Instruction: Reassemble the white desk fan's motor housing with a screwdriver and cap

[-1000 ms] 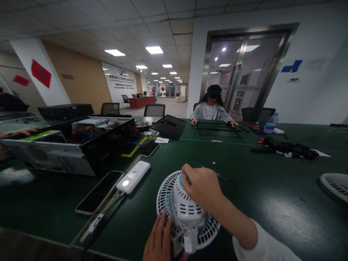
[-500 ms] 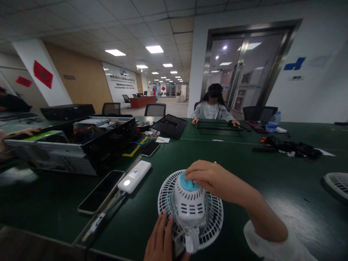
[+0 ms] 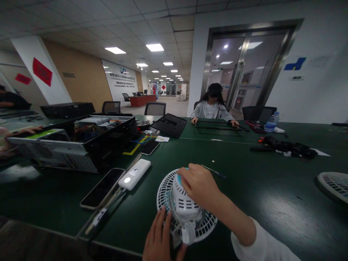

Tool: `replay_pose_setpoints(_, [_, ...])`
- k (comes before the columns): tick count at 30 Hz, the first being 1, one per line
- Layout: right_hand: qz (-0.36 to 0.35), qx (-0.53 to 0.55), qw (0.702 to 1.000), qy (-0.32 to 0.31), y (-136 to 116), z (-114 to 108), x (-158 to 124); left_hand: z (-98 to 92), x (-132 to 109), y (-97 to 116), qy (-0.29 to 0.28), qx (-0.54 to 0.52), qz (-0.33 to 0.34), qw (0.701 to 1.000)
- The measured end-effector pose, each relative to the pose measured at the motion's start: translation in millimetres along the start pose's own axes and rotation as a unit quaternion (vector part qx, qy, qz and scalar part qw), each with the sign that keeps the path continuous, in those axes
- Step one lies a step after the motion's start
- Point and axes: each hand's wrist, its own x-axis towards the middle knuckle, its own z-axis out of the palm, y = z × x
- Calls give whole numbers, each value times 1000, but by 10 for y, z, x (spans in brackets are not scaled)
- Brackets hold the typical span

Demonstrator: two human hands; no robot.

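On the green worktable [image 3: 272, 203] you had the white desk fan [image 3: 163, 195] lying flat in front of you, a solid setup — right hand [image 3: 197, 185] cupped snugly over its motor housing [image 3: 183, 197], left hand [image 3: 159, 235] fingers together at the near rim, pinch or not I couldn't tell.

Under the right fingers [image 3: 190, 177], fan motor housing [image 3: 182, 204] white with rows of black slots, topped by a pale blue cap [image 3: 178, 180]; by the left fingers [image 3: 160, 232], white fan grille [image 3: 208, 226] in a radial spoke pattern; further left of them, white power bank [image 3: 134, 174]; dark green desk [image 3: 272, 203] beneath.
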Motion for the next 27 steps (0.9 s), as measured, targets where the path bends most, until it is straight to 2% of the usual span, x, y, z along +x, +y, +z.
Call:
replay_pose_setpoints(3, [38, 65, 997, 13, 29, 18, -44, -93, 11, -24, -28, -82, -1, 996])
replay_pose_setpoints(5, [57, 89, 994, 18, 83, -14, -65, -149, 22, -41, -26, -202, -82, 976])
replay_pose_setpoints(6, [63, 86, 994, 21, 105, -33, -70, -173, 36, -54, -20, -277, -142, 950])
replay_pose_setpoints(8, [66, 64, 996, 13, 124, -64, -69, -220, 98, -96, -24, -427, -274, 861])
replay_pose_setpoints(10, [77, 37, 996, -3, 115, -77, -59, -268, 219, -152, -54, -541, -393, 741])
replay_pose_setpoints(11, [89, 23, 996, -8, 106, -78, -55, -293, 300, -181, -51, -566, -448, 690])
replay_pose_setpoints(12, [100, 11, 995, -11, 101, -77, -52, -316, 390, -208, -39, -576, -494, 650])
replay_pose_setpoints(14, [117, -4, 993, -9, 107, -71, -62, -351, 573, -251, -25, -573, -560, 598])
replay_pose_setpoints(17, [137, -6, 991, 0, 160, -58, -136, -367, 790, -259, -45, -584, -584, 562])
replay_pose_setpoints(20, [165, -1, 986, 24, 229, -33, -286, -353, 890, -148, -78, -634, -552, 537])
replay_pose_setpoints(24, [200, 10, 977, 78, 300, -16, -544, -352, 882, 195, -41, -671, -525, 522])
replay_pose_setpoints(27, [207, 38, 964, 160, 358, -68, -764, -383, 844, 520, -2, -692, -517, 504])
